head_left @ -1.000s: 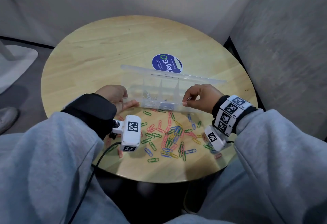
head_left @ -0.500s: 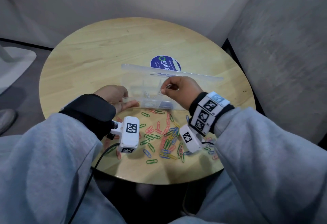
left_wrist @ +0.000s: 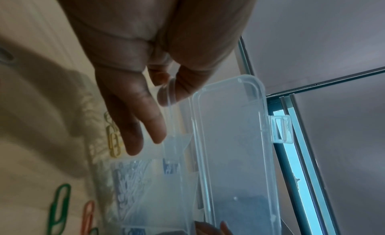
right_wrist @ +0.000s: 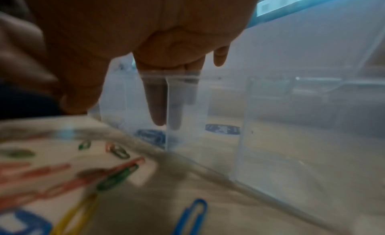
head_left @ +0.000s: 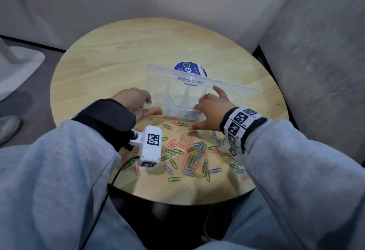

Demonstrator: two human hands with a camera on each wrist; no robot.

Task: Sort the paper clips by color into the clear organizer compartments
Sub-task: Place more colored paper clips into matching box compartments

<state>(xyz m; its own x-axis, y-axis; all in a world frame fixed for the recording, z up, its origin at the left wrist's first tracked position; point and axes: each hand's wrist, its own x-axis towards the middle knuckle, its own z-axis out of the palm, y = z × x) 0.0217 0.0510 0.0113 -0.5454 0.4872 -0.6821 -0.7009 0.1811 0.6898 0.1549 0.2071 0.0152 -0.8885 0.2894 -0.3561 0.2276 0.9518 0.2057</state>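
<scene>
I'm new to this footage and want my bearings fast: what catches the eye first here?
A scatter of coloured paper clips in green, red, blue and yellow covers the near part of the round wooden table. Just beyond it stands the clear organizer with its lid open, some clips already inside. The left hand holds its left end, and the right hand reaches open-fingered over its near wall.

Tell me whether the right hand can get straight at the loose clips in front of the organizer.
Probably yes. The right hand hangs open at the organizer's front wall, holding nothing, and the loose clips lie uncovered on the table just below it.
</scene>
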